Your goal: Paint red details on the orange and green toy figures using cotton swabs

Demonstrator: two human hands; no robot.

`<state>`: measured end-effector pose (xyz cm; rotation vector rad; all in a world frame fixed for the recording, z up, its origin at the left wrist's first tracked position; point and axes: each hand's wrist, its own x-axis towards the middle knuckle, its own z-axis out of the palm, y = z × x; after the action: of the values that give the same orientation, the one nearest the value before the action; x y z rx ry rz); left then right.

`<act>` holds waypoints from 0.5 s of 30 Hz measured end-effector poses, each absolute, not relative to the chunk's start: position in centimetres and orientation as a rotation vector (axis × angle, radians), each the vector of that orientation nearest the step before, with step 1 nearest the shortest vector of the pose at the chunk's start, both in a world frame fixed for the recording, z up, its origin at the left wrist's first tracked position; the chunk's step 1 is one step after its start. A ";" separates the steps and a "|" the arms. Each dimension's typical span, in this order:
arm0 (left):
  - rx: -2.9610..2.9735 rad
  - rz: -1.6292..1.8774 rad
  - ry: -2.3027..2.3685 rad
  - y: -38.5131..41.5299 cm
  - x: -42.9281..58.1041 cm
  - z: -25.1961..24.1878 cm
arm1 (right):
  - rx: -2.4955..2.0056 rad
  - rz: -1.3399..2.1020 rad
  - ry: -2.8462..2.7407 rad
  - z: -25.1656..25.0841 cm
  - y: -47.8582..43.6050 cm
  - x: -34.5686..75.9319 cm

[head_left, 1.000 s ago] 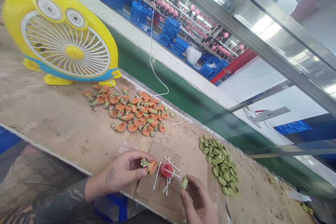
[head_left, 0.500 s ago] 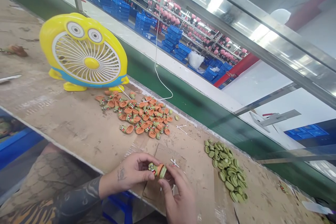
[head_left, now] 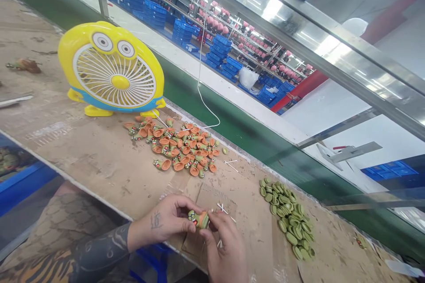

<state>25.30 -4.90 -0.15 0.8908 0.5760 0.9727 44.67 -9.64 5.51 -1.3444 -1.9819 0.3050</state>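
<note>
A small green and orange figure (head_left: 199,219) with round eyes is held between both hands over the cardboard-covered table. My left hand (head_left: 172,217) pinches its eyed end between thumb and fingers. At its other end, my right hand (head_left: 224,241) grips a green oval piece against the orange part. Beyond my hands lies a pile of orange and green figures (head_left: 182,148) with hollow orange ends. To the right is a heap of green oval pieces (head_left: 290,219).
A yellow fan (head_left: 113,68) stands at the back left, its white cable running past the figures. Cotton swabs (head_left: 231,166) lie on the cardboard table (head_left: 109,159). A green conveyor belt (head_left: 245,135) runs behind, with blue crates (head_left: 219,48) beyond.
The fingers of my right hand have closed in over the green oval end, which now shows less. The view has shifted slightly.
</note>
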 end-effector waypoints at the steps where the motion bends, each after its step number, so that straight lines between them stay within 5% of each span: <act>1: 0.886 0.968 0.574 -4.9 25.3 -0.2 | -1.341 0.327 -1.958 5.5 -9.7 44.5; 15: 0.752 0.912 0.469 -5.0 24.7 1.9 | -1.311 0.026 -2.075 4.7 -9.8 41.5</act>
<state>24.75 -5.03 1.89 0.7525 0.4690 0.9120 41.53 -9.85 4.71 -1.3109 -2.0749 0.0264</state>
